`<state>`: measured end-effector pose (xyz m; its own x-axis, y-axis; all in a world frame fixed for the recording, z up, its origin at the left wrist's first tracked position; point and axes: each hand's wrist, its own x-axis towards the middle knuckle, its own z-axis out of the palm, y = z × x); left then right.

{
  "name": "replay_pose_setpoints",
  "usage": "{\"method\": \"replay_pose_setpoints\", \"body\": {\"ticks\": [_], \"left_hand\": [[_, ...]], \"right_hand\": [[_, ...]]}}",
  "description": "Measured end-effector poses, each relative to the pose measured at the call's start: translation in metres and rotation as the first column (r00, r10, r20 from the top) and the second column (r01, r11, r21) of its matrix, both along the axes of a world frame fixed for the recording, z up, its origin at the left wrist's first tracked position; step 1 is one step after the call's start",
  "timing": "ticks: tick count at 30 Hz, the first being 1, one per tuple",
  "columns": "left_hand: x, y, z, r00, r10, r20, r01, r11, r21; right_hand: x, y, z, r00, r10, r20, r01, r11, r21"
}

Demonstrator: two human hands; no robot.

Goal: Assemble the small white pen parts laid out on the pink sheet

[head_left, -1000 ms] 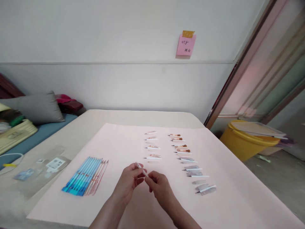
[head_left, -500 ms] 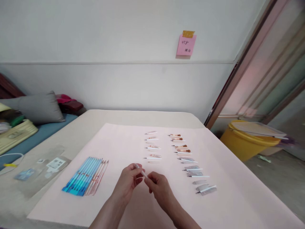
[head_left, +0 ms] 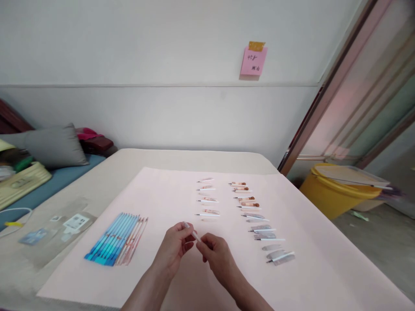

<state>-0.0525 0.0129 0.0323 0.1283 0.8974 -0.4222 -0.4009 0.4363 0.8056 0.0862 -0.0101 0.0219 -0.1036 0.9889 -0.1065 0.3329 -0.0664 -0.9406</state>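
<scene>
A pale slim pen (head_left: 196, 236) is held between both hands above the pink sheet. My left hand (head_left: 174, 245) is closed round its upper end, and my right hand (head_left: 218, 254) pinches the lower end; the fingers cover part of it. Beyond the hands lie several pen parts (head_left: 209, 212) with white refills, in a column. To the right a second column has brown-topped pen parts (head_left: 248, 204) at the far end and grey pen barrels (head_left: 282, 258) with refills nearer me. Blue pens (head_left: 112, 239) and pinkish pens (head_left: 132, 242) lie side by side at the left.
The pink sheet (head_left: 155, 190) covers much of a cream table (head_left: 194, 160). Clear plastic packaging (head_left: 76, 221) lies at its left. A grey cushion (head_left: 61, 147) is beyond that. A yellow bin (head_left: 337, 194) stands on the floor at right. A pink note (head_left: 253, 60) is taped to the wall.
</scene>
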Motion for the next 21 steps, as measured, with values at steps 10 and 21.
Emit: {"method": "replay_pose_setpoints", "body": {"ticks": [10,21], "left_hand": [[0.0013,-0.0017,0.0058,0.999,-0.024,0.040,0.022,0.999,0.039],[-0.0001,-0.0002,-0.0001,1.000,0.009,-0.026,-0.010,0.999,-0.039]], "right_hand": [[0.0005,0.0007,-0.0035,1.000,-0.012,-0.006,0.013,1.000,0.015],[-0.0006,0.0006,-0.0033,1.000,0.006,0.027,-0.006,1.000,0.009]]}}
